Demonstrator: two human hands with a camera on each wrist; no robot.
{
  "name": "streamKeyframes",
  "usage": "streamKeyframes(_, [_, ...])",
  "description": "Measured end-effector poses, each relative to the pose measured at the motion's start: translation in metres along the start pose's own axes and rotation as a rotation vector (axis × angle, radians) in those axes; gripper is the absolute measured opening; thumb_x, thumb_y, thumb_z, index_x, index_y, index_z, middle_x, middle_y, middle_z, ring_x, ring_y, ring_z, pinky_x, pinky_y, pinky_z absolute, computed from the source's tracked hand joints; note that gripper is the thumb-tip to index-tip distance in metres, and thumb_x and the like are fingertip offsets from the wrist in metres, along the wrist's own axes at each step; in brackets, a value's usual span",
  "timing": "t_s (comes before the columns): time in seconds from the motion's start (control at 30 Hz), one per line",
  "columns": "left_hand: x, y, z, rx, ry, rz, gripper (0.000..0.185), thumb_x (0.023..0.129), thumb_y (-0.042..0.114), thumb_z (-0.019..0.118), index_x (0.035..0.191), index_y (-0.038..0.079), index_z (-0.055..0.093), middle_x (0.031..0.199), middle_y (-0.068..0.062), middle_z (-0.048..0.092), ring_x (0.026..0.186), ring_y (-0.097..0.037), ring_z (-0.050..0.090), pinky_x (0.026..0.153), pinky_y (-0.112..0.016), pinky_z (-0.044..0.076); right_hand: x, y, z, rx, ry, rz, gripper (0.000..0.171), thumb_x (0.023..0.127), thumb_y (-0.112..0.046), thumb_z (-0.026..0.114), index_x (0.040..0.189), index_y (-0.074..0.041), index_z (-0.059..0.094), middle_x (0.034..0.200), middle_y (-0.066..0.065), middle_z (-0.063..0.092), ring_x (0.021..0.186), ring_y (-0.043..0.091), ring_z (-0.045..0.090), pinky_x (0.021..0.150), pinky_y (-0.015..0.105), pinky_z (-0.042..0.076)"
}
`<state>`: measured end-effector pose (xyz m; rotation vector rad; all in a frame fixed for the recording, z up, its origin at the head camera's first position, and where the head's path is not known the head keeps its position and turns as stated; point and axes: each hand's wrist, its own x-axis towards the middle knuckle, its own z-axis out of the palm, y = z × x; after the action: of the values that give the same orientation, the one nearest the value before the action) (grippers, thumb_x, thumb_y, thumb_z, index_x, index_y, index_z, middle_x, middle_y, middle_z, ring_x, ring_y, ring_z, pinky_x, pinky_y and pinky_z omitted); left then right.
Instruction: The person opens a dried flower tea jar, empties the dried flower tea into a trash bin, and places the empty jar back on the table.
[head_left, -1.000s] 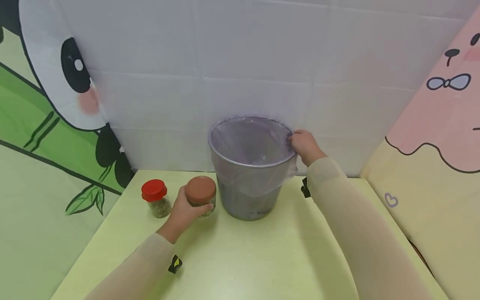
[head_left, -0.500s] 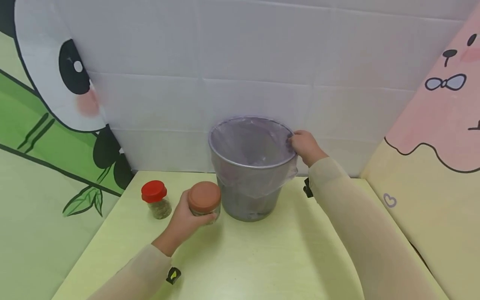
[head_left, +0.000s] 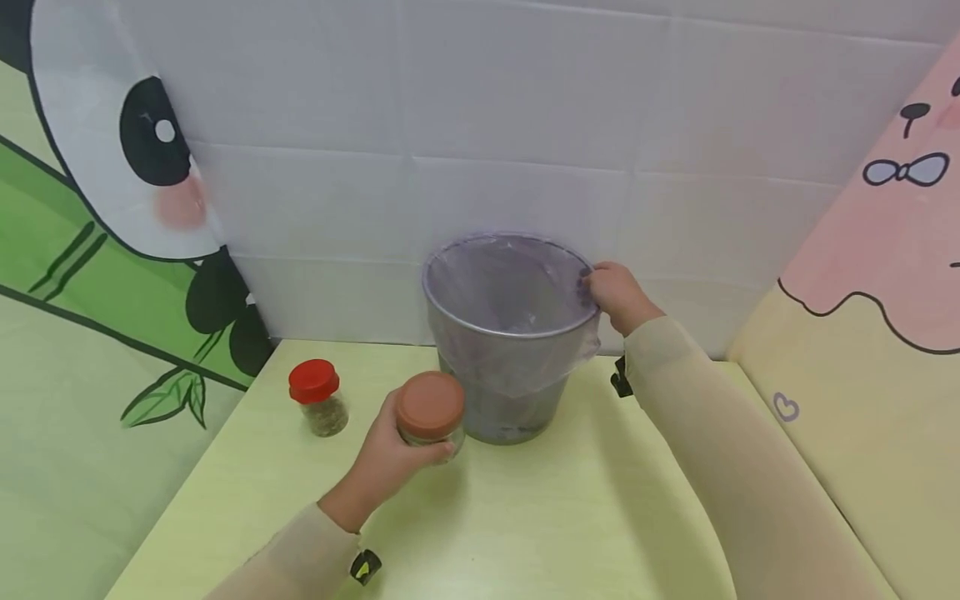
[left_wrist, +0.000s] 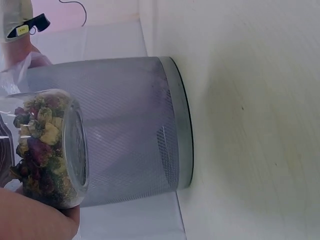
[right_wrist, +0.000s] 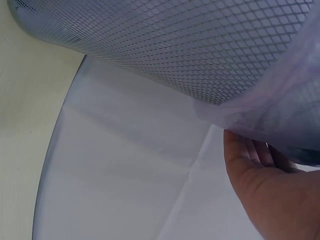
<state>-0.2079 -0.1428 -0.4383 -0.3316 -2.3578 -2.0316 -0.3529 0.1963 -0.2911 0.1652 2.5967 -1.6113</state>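
Near the middle of the frame, the left hand point(head_left: 386, 462) grips a brown-lidded jar point(head_left: 431, 406) round its side, lifted clear of the table point(head_left: 540, 517), in front of the mesh bin point(head_left: 517, 412). I can't tell whether glass and mesh touch. Right of centre, the right hand point(head_left: 621, 297) is curled over the bin's rim, gripping it with the purple liner point(head_left: 517, 362); its fingertips are hidden from me. The smooth glass could slip if that side hold loosens, or knock the bin if swung too close. A tug on the rim might tip the bin or drag the liner inward. I count two jars, the other being the red-lidded jar point(head_left: 318, 398) at left, plus one bin, one liner and two hands.
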Motion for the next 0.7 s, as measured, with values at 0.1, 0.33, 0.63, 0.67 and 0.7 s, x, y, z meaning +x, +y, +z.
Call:
streamKeyframes(0.1, [-0.002,0.002,0.005,-0.009,-0.014,0.017,0.091,0.072,0.005,0.092,0.148,0.012,0.042,0.137,-0.008,0.058,0.128,-0.026,0.054,0.110,-0.052,0.038,0.001,0.002,0.000,-0.007,0.003,-0.015,0.050,0.106,-0.020,0.043,0.147,0.008,0.045,0.150,0.023,0.045,0.135,0.037,0.047,0.114,0.050,0.039])
streamKeyframes(0.33, [-0.007,0.007,0.016,-0.046,-0.044,0.046,0.090,0.070,0.003,0.092,0.146,0.013,0.044,0.135,-0.007,0.060,0.126,-0.025,0.055,0.111,-0.053,0.037,-0.004,0.001,-0.010,-0.015,-0.013,0.009,0.082,0.103,-0.056,0.047,0.159,0.001,0.031,0.162,0.019,0.034,0.146,0.036,0.037,0.119,0.050,0.030])
streamKeyframes(0.63, [-0.014,0.016,0.026,-0.044,-0.052,0.035,0.093,0.068,0.002,0.093,0.146,0.013,0.044,0.136,-0.006,0.059,0.128,-0.025,0.053,0.111,-0.053,0.036,-0.012,0.001,-0.019,-0.004,-0.020,0.017,0.085,0.101,-0.060,0.050,0.161,-0.003,0.029,0.161,0.017,0.037,0.141,0.039,0.044,0.119,0.051,0.030])
streamKeyframes(0.67, [-0.015,0.017,0.027,-0.039,-0.050,0.038,0.093,0.068,0.003,0.093,0.146,0.012,0.044,0.136,-0.006,0.059,0.128,-0.026,0.053,0.111,-0.053,0.036,-0.012,0.002,-0.019,-0.002,-0.022,0.014,0.084,0.102,-0.058,0.050,0.160,-0.002,0.029,0.161,0.017,0.037,0.141,0.039,0.044,0.119,0.052,0.030])
streamKeyframes(0.7, [-0.016,0.017,0.027,-0.035,-0.048,0.037,0.093,0.068,0.003,0.093,0.147,0.011,0.044,0.135,-0.007,0.059,0.128,-0.026,0.054,0.111,-0.053,0.036,-0.013,0.003,-0.019,0.004,-0.024,0.005,0.082,0.103,-0.055,0.050,0.160,-0.001,0.028,0.161,0.018,0.036,0.142,0.038,0.044,0.118,0.051,0.032])
